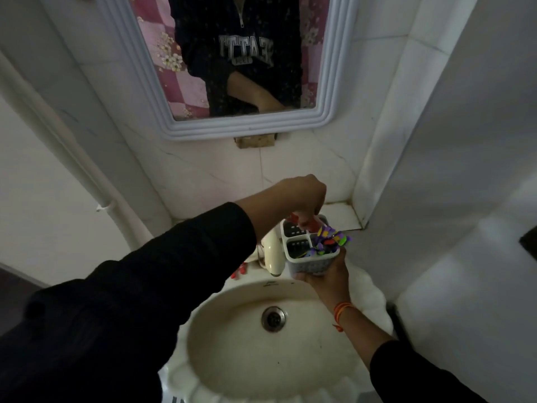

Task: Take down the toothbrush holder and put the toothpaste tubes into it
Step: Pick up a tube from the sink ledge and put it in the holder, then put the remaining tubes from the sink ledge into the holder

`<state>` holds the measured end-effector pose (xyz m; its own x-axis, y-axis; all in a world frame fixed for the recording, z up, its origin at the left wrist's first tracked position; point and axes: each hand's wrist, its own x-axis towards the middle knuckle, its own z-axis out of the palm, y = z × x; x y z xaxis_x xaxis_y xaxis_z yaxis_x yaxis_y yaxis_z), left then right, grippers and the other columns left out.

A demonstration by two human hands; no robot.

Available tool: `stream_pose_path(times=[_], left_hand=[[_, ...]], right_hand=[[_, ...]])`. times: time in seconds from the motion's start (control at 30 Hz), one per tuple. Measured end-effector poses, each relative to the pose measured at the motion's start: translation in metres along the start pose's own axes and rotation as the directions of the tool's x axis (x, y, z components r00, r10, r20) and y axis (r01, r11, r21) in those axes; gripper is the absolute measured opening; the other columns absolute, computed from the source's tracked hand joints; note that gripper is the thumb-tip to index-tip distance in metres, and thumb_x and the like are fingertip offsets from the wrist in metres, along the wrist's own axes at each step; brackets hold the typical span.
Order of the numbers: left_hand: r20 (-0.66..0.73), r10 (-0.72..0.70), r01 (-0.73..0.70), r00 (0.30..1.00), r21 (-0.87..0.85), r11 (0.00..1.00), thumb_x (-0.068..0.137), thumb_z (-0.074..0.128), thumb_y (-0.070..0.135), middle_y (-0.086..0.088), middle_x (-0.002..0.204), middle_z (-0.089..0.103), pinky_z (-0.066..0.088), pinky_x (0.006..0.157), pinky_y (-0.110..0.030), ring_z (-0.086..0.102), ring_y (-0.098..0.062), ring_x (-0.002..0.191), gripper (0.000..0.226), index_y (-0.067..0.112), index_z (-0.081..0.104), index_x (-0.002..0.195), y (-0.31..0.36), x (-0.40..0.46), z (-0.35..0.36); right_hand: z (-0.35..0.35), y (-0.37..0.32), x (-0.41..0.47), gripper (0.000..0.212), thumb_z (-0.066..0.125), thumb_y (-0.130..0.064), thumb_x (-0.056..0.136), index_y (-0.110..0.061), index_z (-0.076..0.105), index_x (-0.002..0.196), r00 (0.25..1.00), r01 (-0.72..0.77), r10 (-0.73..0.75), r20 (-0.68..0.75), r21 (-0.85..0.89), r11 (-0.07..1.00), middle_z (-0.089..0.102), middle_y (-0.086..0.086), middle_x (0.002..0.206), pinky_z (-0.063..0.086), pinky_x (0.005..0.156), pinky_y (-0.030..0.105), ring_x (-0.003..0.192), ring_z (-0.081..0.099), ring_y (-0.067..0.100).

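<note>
The white toothbrush holder [311, 264], a perforated plastic box with several compartments, is held up over the back of the sink by my right hand [329, 279], which grips it from below. One compartment is full of purple, yellow and green items [329, 239]. My left hand [302, 196] reaches down from above, fingers closed on a red toothpaste tube [305, 223] whose lower end is in a back compartment of the holder. Most of the tube is hidden by my fingers.
A cream tap [273, 251] stands just left of the holder. The oval sink [232, 353] with a metal drain [273, 318] lies below. Small red objects [239, 270] sit on the sink's back ledge. A white-framed mirror [220, 126] hangs above, and tiled walls close in on both sides.
</note>
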<state>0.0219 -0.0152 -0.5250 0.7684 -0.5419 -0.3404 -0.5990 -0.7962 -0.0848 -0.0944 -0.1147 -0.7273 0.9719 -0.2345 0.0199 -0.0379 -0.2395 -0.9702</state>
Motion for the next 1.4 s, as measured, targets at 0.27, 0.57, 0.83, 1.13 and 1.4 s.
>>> stream_pose_path(times=[0.27, 0.57, 0.83, 1.13, 1.4], left_hand=[[-0.103, -0.098, 0.065, 0.990, -0.282, 0.957, 0.068, 0.088, 0.017, -0.007, 0.099, 0.069, 0.056, 0.058, -0.027, 0.070, -0.023, 0.080, 0.038, 0.011, 0.078, 0.104, 0.014, 0.012, 0.023], [0.024, -0.336, 0.254, 0.942, -0.706, 0.661, 0.084, 0.080, 0.014, -0.009, 0.083, 0.081, 0.065, 0.079, -0.034, 0.080, -0.019, 0.075, 0.016, 0.002, 0.080, 0.095, -0.045, 0.008, 0.030], [0.166, -0.561, 0.553, 0.811, -0.532, 0.641, 0.082, 0.073, 0.031, -0.013, 0.105, 0.069, 0.044, 0.061, -0.025, 0.066, -0.027, 0.087, 0.027, 0.007, 0.060, 0.083, -0.110, 0.006, 0.108], [0.103, -0.590, 0.549, 0.801, -0.520, 0.655, 0.086, 0.071, 0.026, -0.014, 0.122, 0.062, 0.052, 0.071, -0.031, 0.064, -0.030, 0.101, 0.045, 0.001, 0.057, 0.120, -0.097, 0.017, 0.151], [-0.107, -0.524, 0.312, 0.845, -0.698, 0.645, 0.083, 0.080, 0.036, -0.007, 0.099, 0.073, 0.059, 0.079, -0.035, 0.072, -0.023, 0.088, 0.032, 0.011, 0.072, 0.101, -0.079, 0.015, 0.078]], right_hand=[[-0.008, 0.015, 0.005, 0.107, 0.100, -0.029, 0.038, -0.036, 0.045, 0.130, 0.997, -0.073, 0.074, 0.021, -0.019, 0.997, 0.066, -0.013, 0.120, 0.059, 0.089, 0.052, 0.112, 0.065, 0.015], [-0.006, 0.011, 0.003, 0.091, 0.099, -0.015, 0.049, -0.011, 0.054, 0.128, 0.998, -0.068, 0.068, -0.002, 0.009, 0.998, 0.068, 0.003, 0.113, 0.059, 0.091, 0.044, 0.106, 0.066, 0.020], [-0.008, 0.003, 0.003, 0.096, 0.102, -0.022, 0.041, -0.015, 0.057, 0.126, 0.993, -0.115, 0.112, 0.025, 0.193, 0.974, 0.069, -0.004, 0.114, 0.062, 0.083, 0.040, 0.113, 0.066, 0.024], [-0.008, 0.009, 0.007, 0.076, 0.087, 0.018, 0.056, -0.005, 0.056, 0.122, 0.993, -0.112, 0.105, 0.050, 0.159, 0.981, 0.068, 0.002, 0.110, 0.063, 0.068, 0.028, 0.092, 0.071, -0.001], [-0.010, 0.018, 0.009, 0.086, 0.093, 0.009, 0.053, -0.011, 0.056, 0.128, 0.990, -0.140, 0.137, 0.033, 0.104, 0.985, 0.070, 0.004, 0.117, 0.064, 0.073, 0.046, 0.106, 0.071, 0.015]])
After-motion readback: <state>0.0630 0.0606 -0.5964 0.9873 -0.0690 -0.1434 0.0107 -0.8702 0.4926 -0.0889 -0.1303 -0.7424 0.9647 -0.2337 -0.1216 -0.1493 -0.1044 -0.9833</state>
